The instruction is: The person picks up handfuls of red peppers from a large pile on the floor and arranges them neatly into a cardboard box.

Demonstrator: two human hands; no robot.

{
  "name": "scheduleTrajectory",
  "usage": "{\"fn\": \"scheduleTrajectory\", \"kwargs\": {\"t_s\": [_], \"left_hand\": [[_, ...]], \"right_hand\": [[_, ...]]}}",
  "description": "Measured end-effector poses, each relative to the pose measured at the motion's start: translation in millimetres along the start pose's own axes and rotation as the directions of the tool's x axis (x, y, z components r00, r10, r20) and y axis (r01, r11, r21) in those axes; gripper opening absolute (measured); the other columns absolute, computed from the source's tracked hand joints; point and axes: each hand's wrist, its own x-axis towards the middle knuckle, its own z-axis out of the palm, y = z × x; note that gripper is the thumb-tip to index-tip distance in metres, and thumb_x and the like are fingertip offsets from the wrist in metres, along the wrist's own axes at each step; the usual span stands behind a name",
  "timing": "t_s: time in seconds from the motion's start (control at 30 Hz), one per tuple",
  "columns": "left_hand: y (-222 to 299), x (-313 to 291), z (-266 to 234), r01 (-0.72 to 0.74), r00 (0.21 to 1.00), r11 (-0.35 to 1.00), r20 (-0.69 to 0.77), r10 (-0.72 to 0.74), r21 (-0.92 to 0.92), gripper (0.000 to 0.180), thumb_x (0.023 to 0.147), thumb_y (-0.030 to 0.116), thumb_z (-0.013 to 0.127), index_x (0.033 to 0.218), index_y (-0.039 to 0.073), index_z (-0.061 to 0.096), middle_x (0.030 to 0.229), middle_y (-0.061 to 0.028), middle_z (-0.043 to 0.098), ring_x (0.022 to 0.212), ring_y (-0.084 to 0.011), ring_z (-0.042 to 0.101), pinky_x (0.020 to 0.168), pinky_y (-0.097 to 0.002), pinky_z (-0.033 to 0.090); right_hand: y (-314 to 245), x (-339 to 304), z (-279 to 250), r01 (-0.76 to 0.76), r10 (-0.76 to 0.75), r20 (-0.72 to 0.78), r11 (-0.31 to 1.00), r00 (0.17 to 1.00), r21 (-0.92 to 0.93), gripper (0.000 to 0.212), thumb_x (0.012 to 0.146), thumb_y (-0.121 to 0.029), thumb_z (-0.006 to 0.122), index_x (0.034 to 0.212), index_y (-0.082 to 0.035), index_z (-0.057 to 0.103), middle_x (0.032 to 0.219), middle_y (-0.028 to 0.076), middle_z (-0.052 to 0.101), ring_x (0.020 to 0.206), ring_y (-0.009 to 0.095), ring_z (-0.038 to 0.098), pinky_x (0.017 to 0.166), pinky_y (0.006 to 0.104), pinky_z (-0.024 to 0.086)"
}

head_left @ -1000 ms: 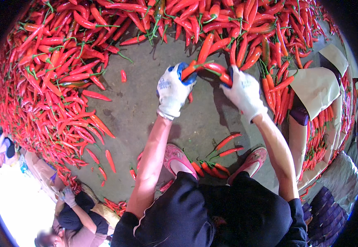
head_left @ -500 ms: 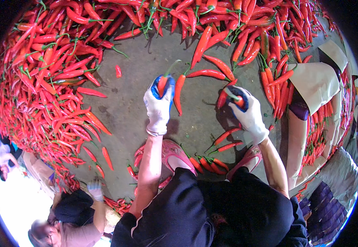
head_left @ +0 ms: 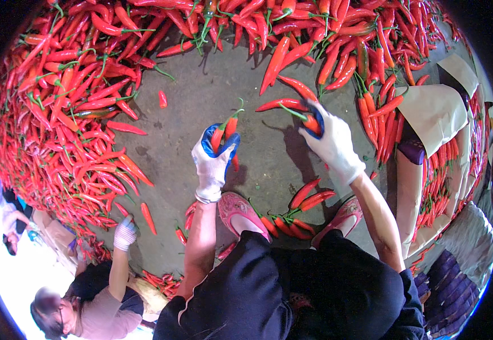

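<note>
In a white glove with blue palm, my left hand (head_left: pixel 209 170) is closed around red chili peppers (head_left: pixel 217 138); two tops with green stems stick out above the fingers, and a red tip shows below. Across a gap to its right, my right hand (head_left: pixel 334 144), gloved alike, grips a red chili pepper (head_left: pixel 312 124) whose green stem points left. Its fingers partly hide the pepper. Just beyond the right fingertips, a loose chili pepper (head_left: pixel 298 88) lies on the floor, with another chili pepper (head_left: pixel 280 105) beside it.
A large chili heap (head_left: pixel 59 130) curves around the left and far side. At right stands an opened paper-lined sack (head_left: pixel 408 192) of chilies. Several chilies (head_left: pixel 297 226) lie between my pink shoes (head_left: pixel 240 212). A co-worker's gloved hand (head_left: pixel 125 233) is at the heap's lower left edge.
The pepper that lay beside my left hand is now in it, next to the first. My right hand has shifted left and away with its pepper. The co-worker's hand has moved toward the heap.
</note>
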Motion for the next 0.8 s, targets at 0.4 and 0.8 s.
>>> {"fn": "scheduleTrajectory", "kwargs": {"t_s": [0.4,0.8], "left_hand": [[32.3,20.6,14.6,0.296,0.947,0.913,0.213,-0.241,-0.281,0.035,0.087,0.022,0.069,0.116,0.004,0.063,0.08,0.0031,0.063,0.051,-0.0001,0.042,0.046,-0.0174,0.03],[82.4,88.8,103.6,-0.526,0.84,0.686,0.18,0.513,0.503,0.038,0.074,0.028,0.079,0.1,0.003,0.066,0.083,-0.0163,0.068,0.069,-0.0294,0.066,0.065,-0.0403,0.051]], "right_hand": [[11.2,-12.3,-4.1,-0.008,0.008,0.084,1.0,0.996,-0.006,0.045,0.074,-0.032,0.072,0.112,-0.01,0.062,0.091,0.019,0.067,0.088,0.039,0.064,0.079,0.045,0.051],[8.1,-26.5,-4.8,-0.122,0.161,0.223,0.977,0.962,-0.177,0.049,0.076,-0.032,0.072,0.115,-0.007,0.057,0.092,0.02,0.067,0.088,0.041,0.063,0.077,0.0466,0.05]]}}
